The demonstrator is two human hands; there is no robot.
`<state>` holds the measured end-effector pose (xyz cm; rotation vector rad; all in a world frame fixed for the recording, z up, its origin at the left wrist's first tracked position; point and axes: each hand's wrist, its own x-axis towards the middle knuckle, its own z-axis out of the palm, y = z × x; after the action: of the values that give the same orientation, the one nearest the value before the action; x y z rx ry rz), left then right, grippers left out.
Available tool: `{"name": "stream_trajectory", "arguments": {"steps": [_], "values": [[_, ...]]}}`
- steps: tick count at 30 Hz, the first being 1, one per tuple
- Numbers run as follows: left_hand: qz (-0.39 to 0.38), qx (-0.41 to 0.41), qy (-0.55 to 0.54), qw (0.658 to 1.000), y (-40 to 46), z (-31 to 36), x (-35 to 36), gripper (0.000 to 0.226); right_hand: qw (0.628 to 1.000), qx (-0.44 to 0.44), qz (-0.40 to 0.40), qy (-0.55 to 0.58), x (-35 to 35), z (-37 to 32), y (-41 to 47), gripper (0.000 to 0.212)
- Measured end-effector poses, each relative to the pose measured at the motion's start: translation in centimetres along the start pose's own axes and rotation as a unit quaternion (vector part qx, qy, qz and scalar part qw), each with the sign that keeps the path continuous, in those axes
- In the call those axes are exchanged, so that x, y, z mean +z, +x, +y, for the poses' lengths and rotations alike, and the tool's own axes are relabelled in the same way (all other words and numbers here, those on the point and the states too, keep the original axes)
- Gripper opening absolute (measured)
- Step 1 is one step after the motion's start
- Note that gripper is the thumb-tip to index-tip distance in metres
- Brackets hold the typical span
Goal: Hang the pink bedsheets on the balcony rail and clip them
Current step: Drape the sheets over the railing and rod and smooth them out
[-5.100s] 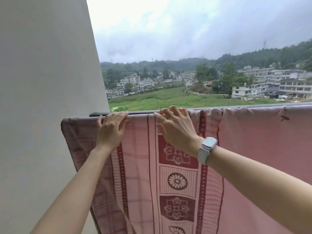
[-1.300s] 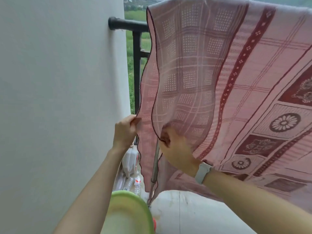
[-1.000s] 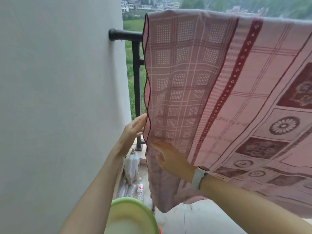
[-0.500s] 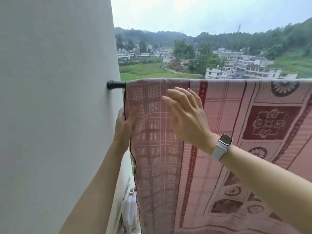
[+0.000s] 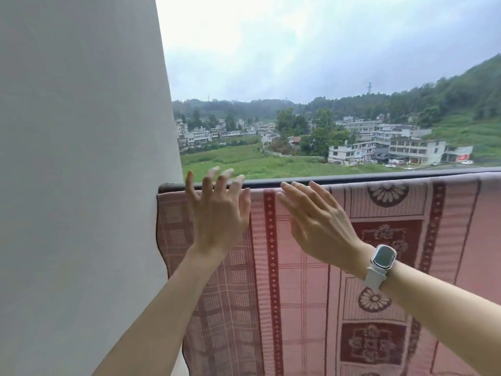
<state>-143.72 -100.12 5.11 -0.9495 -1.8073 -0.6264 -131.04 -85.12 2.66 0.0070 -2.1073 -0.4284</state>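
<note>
A pale wall (image 5: 81, 158) fills the left side, and the dark balcony rail (image 5: 352, 178) runs from it toward the right edge. The pink bedsheet (image 5: 298, 294) hangs over that rail, its top fold along the rail's length and its left edge close to the wall end; it bears checks, dark red bands and flower panels. No clip shows on the stretch in view. Beyond the rail lie a green field, white buildings and wooded hills under a grey sky. 2 bare forearms reach up from the lower edge. The left hand (image 5: 217, 218) is open with fingers spread, fingertips at the rail near its wall end, gripping nothing. The right hand (image 5: 317, 223) is open and flat, fingers together, just beside the left, in front of the sheet's top. A white watch (image 5: 381, 263) sits on the right wrist.
</note>
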Motion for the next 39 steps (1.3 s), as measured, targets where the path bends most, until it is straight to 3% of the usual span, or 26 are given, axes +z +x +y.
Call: {"name": "stream_trajectory", "arguments": {"steps": [2, 5, 15, 19, 23, 28, 32, 36, 39], "values": [[-0.067, 0.042, -0.026, 0.997, 0.1, 3.7, 1.2, 0.040, 1.000, 0.018, 0.003, -0.022, -1.0, 2.8, -1.7, 0.042], [-0.099, 0.067, -0.015, 0.993, 0.7, 8.8, 3.4, 0.044, 0.996, 0.077, -0.014, -0.047, -3.0, 8.4, -5.3, 0.040], [-0.099, 0.129, -0.090, 0.983, 4.0, 31.4, 9.1, 0.049, 0.966, 0.216, -0.097, -0.101, -12.4, 26.9, -17.8, 0.051], [-0.109, 0.150, -0.073, 0.980, 5.2, 39.7, 11.1, 0.045, 0.953, 0.243, -0.139, -0.112, -14.8, 33.1, -21.1, 0.052], [-0.138, 0.177, -0.071, 0.972, 6.9, 47.4, 13.1, 0.025, 0.937, 0.313, -0.121, -0.101, -16.8, 39.1, -24.3, 0.058], [-0.172, 0.229, -0.113, 0.951, 8.8, 58.2, 16.4, 0.026, 0.922, 0.343, -0.113, -0.140, -20.1, 47.5, -30.8, 0.058], [-0.159, 0.249, -0.156, 0.942, 10.3, 68.0, 19.1, 0.024, 0.887, 0.409, -0.115, -0.180, -23.9, 56.0, -36.2, 0.069], [-0.158, 0.285, -0.190, 0.926, 11.8, 79.8, 22.6, 0.040, 0.858, 0.446, -0.135, -0.218, -27.5, 64.8, -41.0, 0.073], [-0.172, 0.317, -0.190, 0.913, 12.1, 89.2, 24.6, 0.054, 0.834, 0.478, -0.158, -0.225, -30.7, 69.6, -44.9, 0.056]]}}
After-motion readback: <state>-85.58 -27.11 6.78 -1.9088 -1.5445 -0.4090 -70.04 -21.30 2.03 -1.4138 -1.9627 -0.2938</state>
